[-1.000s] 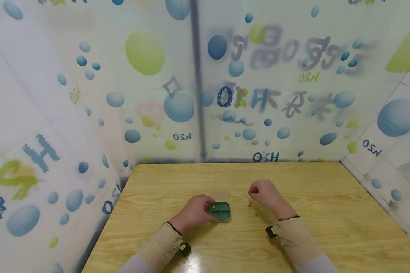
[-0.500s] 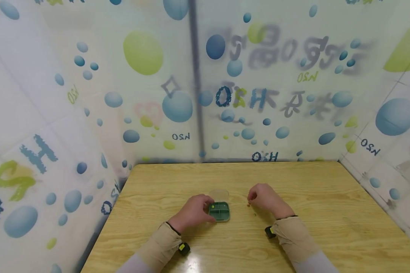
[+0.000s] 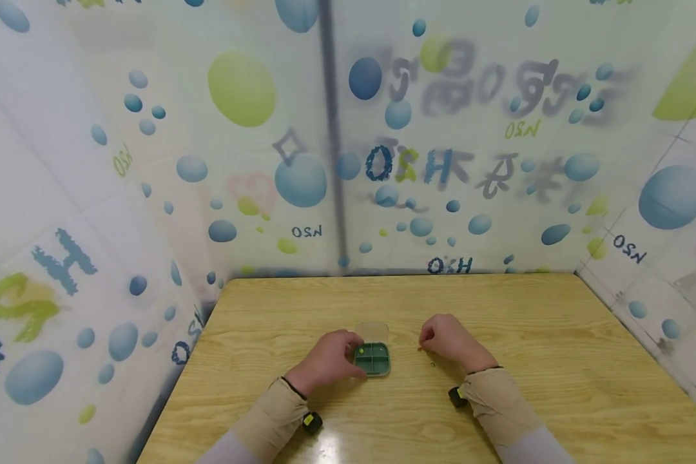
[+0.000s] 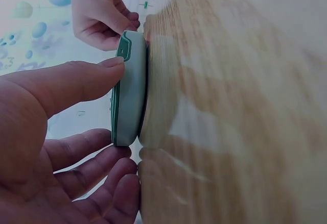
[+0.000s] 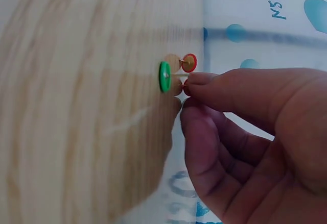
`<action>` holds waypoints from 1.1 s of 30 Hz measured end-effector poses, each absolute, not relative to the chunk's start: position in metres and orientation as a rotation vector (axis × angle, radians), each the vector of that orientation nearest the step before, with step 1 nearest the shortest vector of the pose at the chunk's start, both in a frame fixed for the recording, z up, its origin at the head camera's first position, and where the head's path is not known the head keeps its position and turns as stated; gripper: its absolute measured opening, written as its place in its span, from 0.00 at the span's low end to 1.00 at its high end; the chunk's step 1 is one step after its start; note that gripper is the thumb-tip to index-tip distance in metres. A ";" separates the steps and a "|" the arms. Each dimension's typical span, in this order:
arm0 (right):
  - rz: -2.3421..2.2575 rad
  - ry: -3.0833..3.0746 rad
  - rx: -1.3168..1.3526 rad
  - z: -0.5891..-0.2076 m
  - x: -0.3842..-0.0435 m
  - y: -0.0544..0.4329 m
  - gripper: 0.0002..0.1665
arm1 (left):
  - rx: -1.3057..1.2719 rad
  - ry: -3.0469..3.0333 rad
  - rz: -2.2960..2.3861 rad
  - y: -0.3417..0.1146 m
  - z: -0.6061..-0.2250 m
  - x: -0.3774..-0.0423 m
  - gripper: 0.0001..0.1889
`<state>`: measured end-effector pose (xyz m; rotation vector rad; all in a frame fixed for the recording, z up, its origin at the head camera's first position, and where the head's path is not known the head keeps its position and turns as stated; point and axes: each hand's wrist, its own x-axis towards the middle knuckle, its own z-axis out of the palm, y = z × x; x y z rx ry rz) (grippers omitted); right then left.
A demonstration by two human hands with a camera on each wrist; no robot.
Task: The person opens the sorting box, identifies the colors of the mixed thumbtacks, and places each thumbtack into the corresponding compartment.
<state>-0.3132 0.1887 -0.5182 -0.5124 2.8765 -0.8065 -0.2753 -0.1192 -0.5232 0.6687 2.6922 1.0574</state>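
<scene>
A small green pill box (image 3: 373,368), split into compartments, lies on the table with its clear lid (image 3: 372,332) folded back. My left hand (image 3: 327,362) holds its left side between thumb and fingers, as the box (image 4: 132,89) seen edge-on shows. One compartment contains a yellow-green piece (image 3: 361,351). To the right, my right hand (image 3: 451,340) is low at the tabletop, thumb and forefinger pinching a red thumbtack (image 5: 185,86) that the thumb partly hides. Another red thumbtack (image 5: 189,62) lies just beyond; a green thumbtack (image 5: 164,76), pin pointing sideways in this view, is nearer.
The wood-grain table (image 3: 301,303) reaches back to a patterned curtain (image 3: 255,161) with blue and green spots. Similar sheeting (image 3: 673,270) stands along the right side. Each wrist wears a small black camera, such as the left wrist camera (image 3: 312,423).
My right hand has come down and slightly toward me, its fingertips now at the red thumbtacks. The left hand and the pill box stay in place.
</scene>
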 end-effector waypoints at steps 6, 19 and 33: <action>-0.800 2.886 -0.493 -0.520 -0.313 0.188 0.15 | 0.681 2.695 1.058 -0.120 -0.523 -0.275 0.32; -0.782 2.931 -0.377 -0.515 -0.313 0.188 0.11 | 0.680 2.688 1.049 -0.120 -0.523 -0.275 0.32; -0.758 2.902 -0.386 -0.511 -0.310 0.184 0.09 | 0.670 2.699 1.040 -0.119 -0.526 -0.278 0.31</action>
